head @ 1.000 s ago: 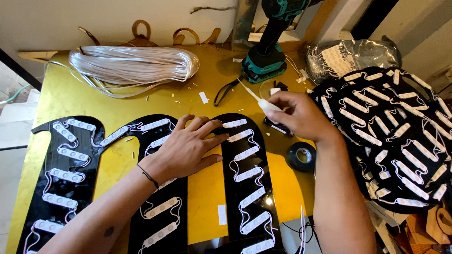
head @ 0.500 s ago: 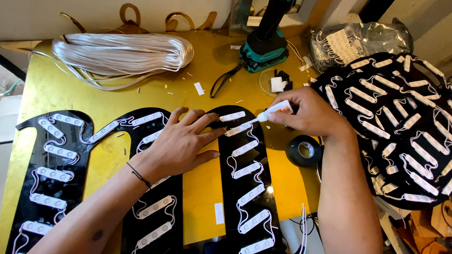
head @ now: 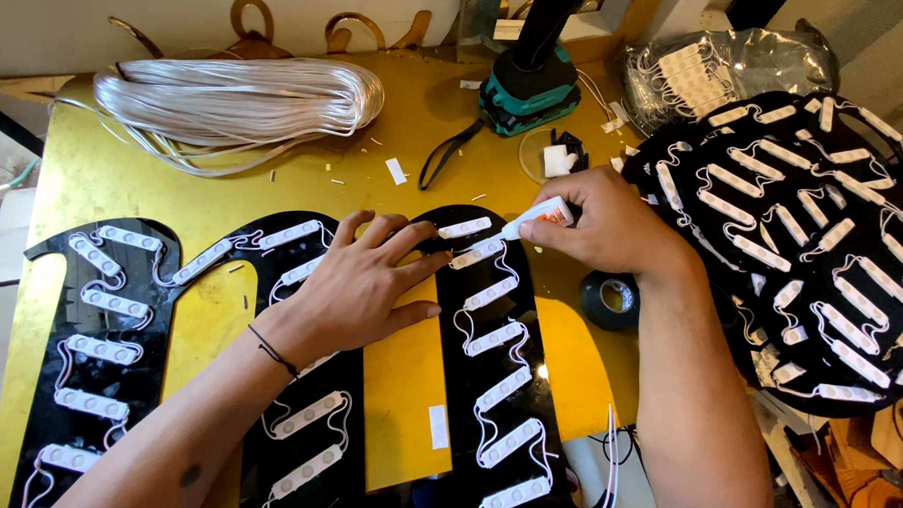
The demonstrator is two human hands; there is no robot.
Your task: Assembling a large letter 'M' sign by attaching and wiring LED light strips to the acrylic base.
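The right hand (head: 613,225) grips a small glue tube (head: 538,217), nozzle pointing left at a white light module (head: 477,253) lying slantwise on the black panel (head: 508,366); the left hand (head: 365,286), spread flat and nearer, pins it.

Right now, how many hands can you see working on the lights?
2. The left hand lies flat on the black board in the middle. The right hand holds a small white tube against a light near the board's top. No others show.
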